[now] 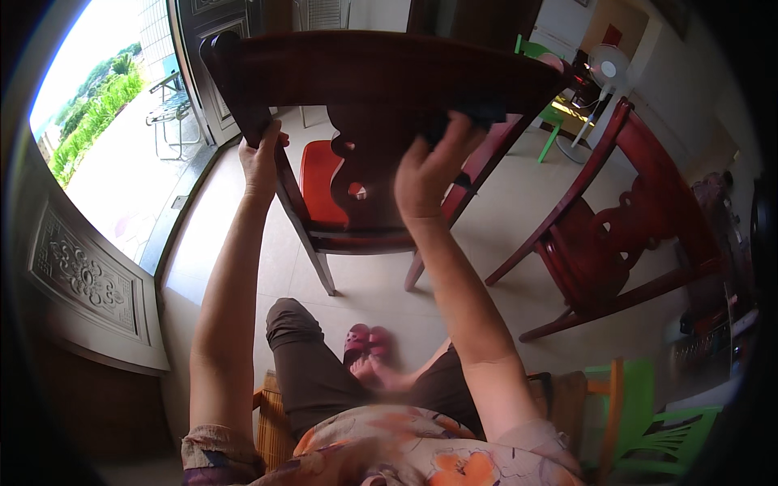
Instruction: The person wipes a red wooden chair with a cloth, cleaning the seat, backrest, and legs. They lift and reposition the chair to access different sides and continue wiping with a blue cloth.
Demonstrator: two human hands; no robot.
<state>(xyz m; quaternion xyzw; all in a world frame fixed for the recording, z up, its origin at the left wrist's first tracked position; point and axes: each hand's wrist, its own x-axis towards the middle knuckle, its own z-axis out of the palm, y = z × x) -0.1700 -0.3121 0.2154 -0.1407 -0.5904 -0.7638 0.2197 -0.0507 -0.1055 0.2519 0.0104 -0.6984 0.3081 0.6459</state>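
A dark red wooden chair (377,67) stands before me, the rear of its carved backrest facing me. My left hand (262,159) grips the left upright of the backrest, just below the wide top rail. Pressed to the right side of the back, under the top rail, is a dark cloth (486,116), with my right hand (439,164) on it; the hand is slightly blurred and its fingertips are partly hidden. Through the gap beside the carved splat (371,164) the chair's orange-red seat (320,182) shows.
A second dark red chair (632,243) stands tilted in view at the right. Behind it are a white standing fan (608,68) and a green chair (550,118). Pink slippers (368,341) lie by my feet. An open doorway and carved door panel (91,279) are at left.
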